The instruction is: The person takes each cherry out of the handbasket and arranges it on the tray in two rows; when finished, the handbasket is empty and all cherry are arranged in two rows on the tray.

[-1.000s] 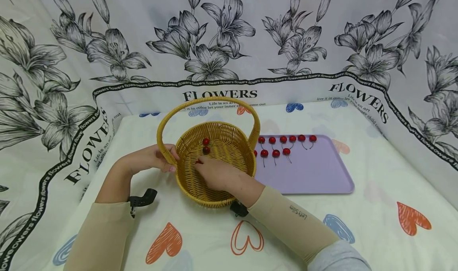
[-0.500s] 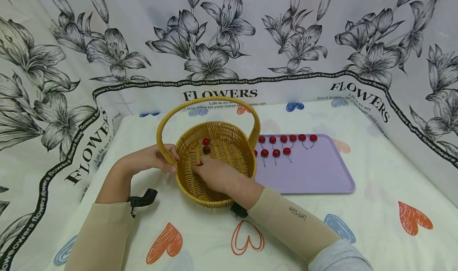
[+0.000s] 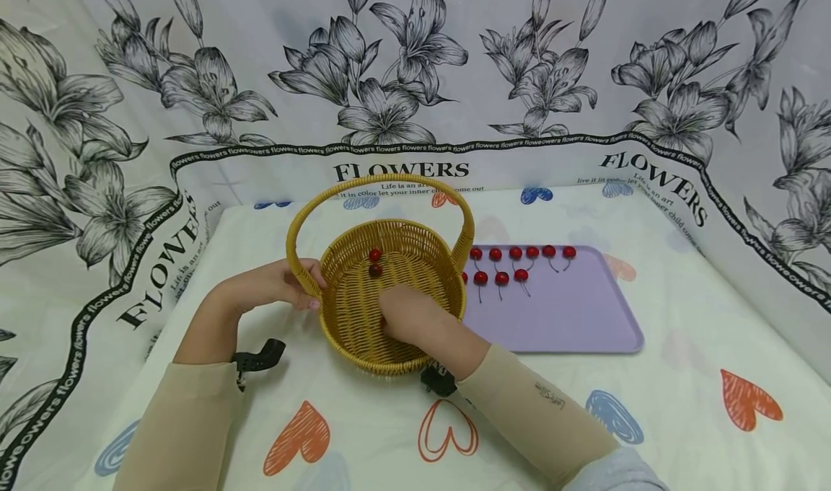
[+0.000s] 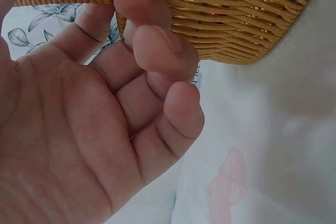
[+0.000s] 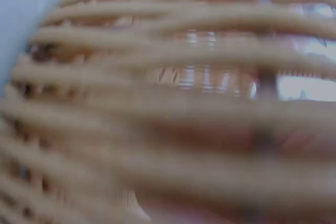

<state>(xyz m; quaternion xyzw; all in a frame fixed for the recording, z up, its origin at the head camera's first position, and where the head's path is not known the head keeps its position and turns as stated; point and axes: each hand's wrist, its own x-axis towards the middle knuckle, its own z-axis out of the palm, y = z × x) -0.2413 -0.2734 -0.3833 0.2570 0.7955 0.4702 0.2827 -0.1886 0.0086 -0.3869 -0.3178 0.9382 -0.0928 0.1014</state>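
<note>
A yellow woven basket [image 3: 392,365] with a tall arched handle stands in the middle of the head view. At its left side my left hand [image 3: 286,285] grips the base of the handle; the left wrist view shows that hand's fingers [image 4: 165,51] curled beside the basket's weave. My right hand [image 3: 415,318] is inside the basket, fingers bent down and mostly hidden behind the hand. The red cherry seen at its fingertips before is hidden now, and its former spot is bare. Two more cherries, one red [image 3: 375,255] and one darker [image 3: 375,270], lie deeper in the basket.
A purple tray [image 3: 565,318] lies right of the basket, partly behind it. Along its far side several red cherries [image 3: 502,278] with stems lie in two rows. A heart-print cloth [image 3: 363,433] covers the table; a flower-print curtain [image 3: 552,80] hangs behind.
My right hand has drawn back to the right inside the basket, and the cherry at its fingertips has left its spot with it. My left hand keeps its grip on the basket handle.
</note>
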